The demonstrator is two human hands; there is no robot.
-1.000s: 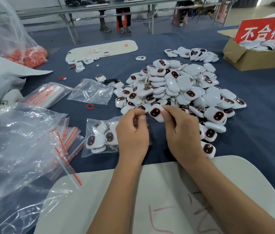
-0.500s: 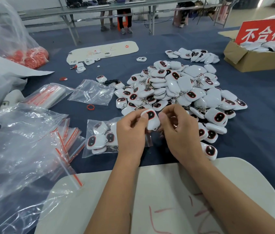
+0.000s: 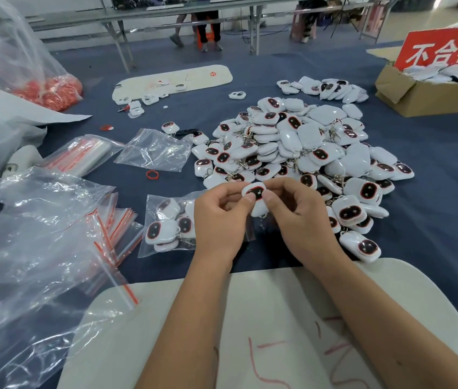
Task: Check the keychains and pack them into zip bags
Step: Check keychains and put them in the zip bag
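Far left: large clear plastic bag [image 3: 11,51] with red items inside, partly out of view. Below it, crumpled clear plastic sheeting [image 3: 25,248] spreads over the blue-covered bench [image 3: 433,220]. Against its right edge, a fanned stack of empty zip bags [image 3: 118,228] with red seal strips. Further back, a bundled pack of zip bags [image 3: 81,155], then one loose clear bag [image 3: 154,150], with a red rubber band [image 3: 152,174] just in front of it.

Centre-left: a zip bag [image 3: 166,226] lying flat, already holding several white keychains with dark, red-rimmed faces; its right part is hidden behind the left hand.

Centre: left hand [image 3: 219,220] and right hand [image 3: 303,223] raised together, close above the bench, fingers curled. Both pinch one keychain [image 3: 254,192] between thumbs and fingertips, dark face turned up toward the camera. It sits just in front of the near edge of the main pile.

Centre-right: big heap of keychains [image 3: 306,147], some face up, some face down, metal clasps showing between them. A smaller group [image 3: 326,88] lies behind it, apart.

Foreground: a white board [image 3: 166,346] with red marks, under both forearms.

Far right, back: cardboard box [image 3: 430,94] holding more white pieces, with a red sign [image 3: 447,49] in white characters standing in it.
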